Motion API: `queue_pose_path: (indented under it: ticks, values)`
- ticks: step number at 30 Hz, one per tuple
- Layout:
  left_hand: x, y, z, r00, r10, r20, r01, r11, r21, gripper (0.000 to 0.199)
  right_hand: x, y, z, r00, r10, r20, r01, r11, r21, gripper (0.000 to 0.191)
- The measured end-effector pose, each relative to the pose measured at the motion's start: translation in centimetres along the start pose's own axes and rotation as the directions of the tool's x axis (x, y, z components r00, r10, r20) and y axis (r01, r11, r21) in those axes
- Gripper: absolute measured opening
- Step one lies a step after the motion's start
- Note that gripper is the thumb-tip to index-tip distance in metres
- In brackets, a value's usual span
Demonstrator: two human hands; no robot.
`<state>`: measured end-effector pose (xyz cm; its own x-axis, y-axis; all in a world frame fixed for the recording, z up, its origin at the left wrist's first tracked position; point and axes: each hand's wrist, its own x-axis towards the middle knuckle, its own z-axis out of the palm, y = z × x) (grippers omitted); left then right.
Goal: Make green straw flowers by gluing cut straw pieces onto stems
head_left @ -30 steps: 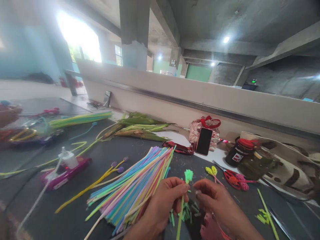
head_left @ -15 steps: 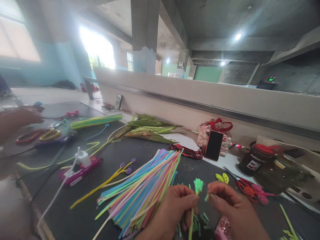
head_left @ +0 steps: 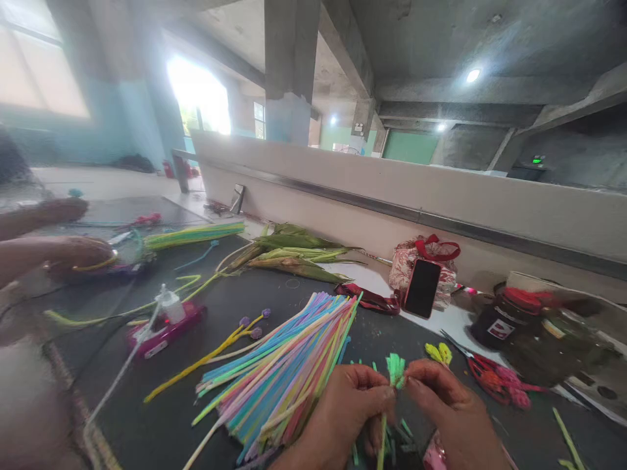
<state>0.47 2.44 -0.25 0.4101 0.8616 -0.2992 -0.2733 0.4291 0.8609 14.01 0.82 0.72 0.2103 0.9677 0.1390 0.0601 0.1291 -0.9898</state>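
Observation:
My left hand [head_left: 355, 408] pinches a thin yellow-green stem topped by a tuft of short green pieces [head_left: 394, 369]. Close on its right, my right hand [head_left: 448, 408] has thumb and fingertips pressed together at the side of the tuft; what they hold is too small to name. Short green pieces [head_left: 404, 431] lie on the dark table [head_left: 171, 418] beneath both hands. Left of my hands spreads a large bundle of pastel sticks [head_left: 289, 372]. Beyond my right hand are a yellow piece [head_left: 438, 353] and red-handled scissors [head_left: 482, 375].
A purple power strip [head_left: 166, 333] with a white plug and cable lies left, near a yellow stem [head_left: 196, 367]. Green husks [head_left: 294, 251], a phone [head_left: 422, 288], a patterned bag [head_left: 404, 261] and a dark jar [head_left: 502, 320] stand behind. Another person's hands [head_left: 73, 251] work far left.
My right hand has come in against the green tuft, where a gap was before. The other person's hand at the far left has moved onto a yellow ring. The view has shifted slightly.

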Motion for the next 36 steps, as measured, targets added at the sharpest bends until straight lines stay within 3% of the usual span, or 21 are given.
queue_pose_path:
  ticks: [5, 12, 27, 33, 36]
  values:
    - [-0.3, 0.2, 0.2, 1.0, 0.013, 0.006, -0.013, 1.0, -0.003, 0.014, 0.1, 0.3, 0.2, 0.998, -0.018, -0.065, 0.014, 0.999, -0.051, 0.006]
    - [0.3, -0.5, 0.0, 1.0, 0.006, -0.014, -0.006, 1.0, 0.007, 0.018, 0.1, 0.8, 0.2, 0.998, -0.056, -0.032, 0.054, 0.996, -0.065, 0.005]
    - [0.6, -0.9, -0.1, 1.0, 0.002, 0.018, -0.002, 1.0, -0.008, 0.016, -0.2, 1.3, 0.6, 0.97, -0.231, -0.076, 0.215, 0.961, -0.174, 0.004]
    - [0.4, -0.5, 0.2, 1.0, 0.019, 0.012, -0.019, 0.999, 0.028, 0.015, 0.0, 1.8, 0.0, 0.93, -0.359, -0.073, 0.33, 0.907, -0.262, 0.002]
    - [0.3, -0.6, 0.0, 1.0, 0.013, 0.021, -0.014, 0.999, 0.033, 0.015, 0.4, 2.4, -0.8, 0.908, -0.419, 0.018, 0.393, 0.836, -0.382, 0.004]
